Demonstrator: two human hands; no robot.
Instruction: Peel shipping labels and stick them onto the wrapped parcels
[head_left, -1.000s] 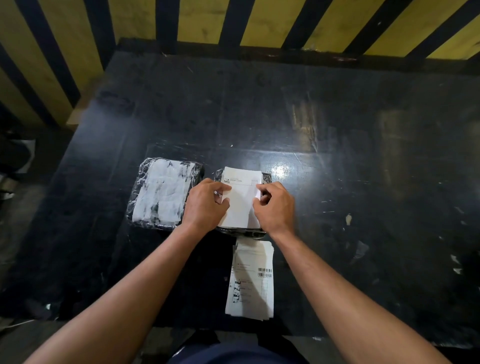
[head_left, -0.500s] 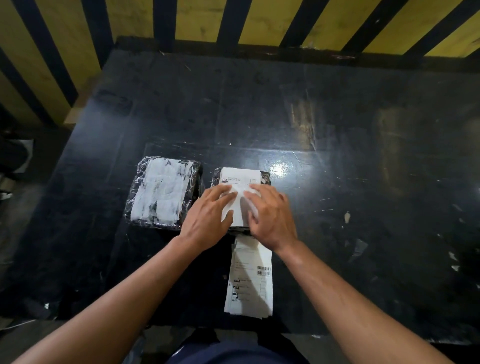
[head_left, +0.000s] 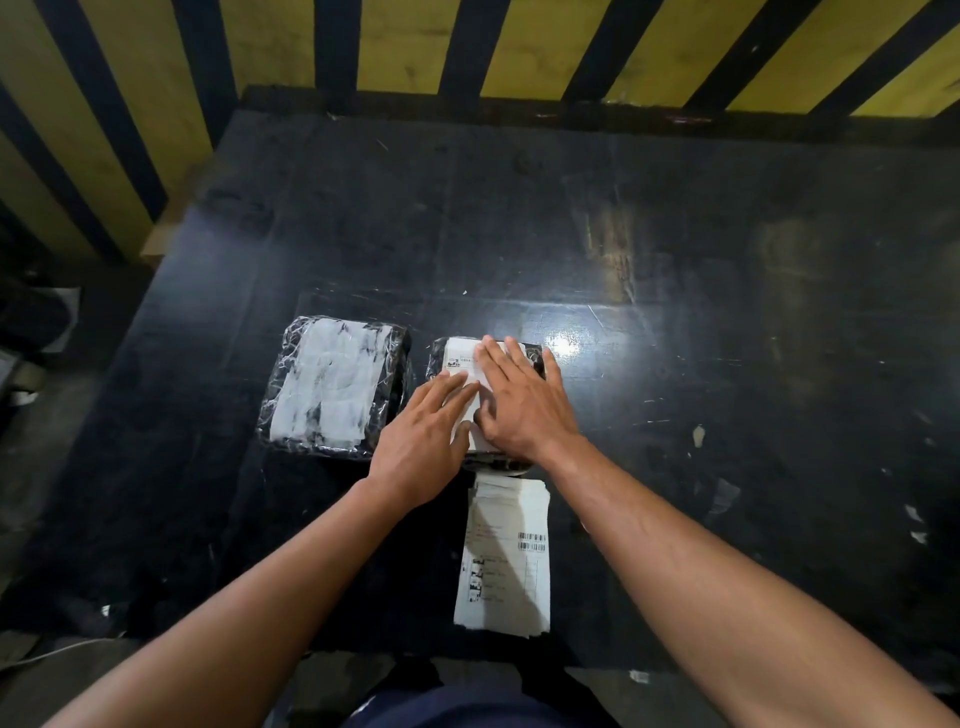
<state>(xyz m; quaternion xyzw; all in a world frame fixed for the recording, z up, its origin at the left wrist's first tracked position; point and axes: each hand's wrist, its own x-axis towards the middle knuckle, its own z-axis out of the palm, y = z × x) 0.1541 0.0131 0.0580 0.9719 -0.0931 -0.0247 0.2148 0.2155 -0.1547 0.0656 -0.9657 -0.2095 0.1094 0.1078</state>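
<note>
Both hands flat, fingers spread, nothing grasped: left hand (head_left: 423, 447) and right hand (head_left: 524, 402) press a white label (head_left: 460, 358) onto the right parcel (head_left: 535, 356). Left parcel (head_left: 332, 387) just beside it, its top apparently labelled under wrap. Label stack (head_left: 504, 556) lies nearer on black table (head_left: 727, 364).

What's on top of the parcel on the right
A white shipping label lies on the right parcel, with the left hand and right hand pressed flat over it. Only its far-left corner shows; the hands cover the rest.
</note>
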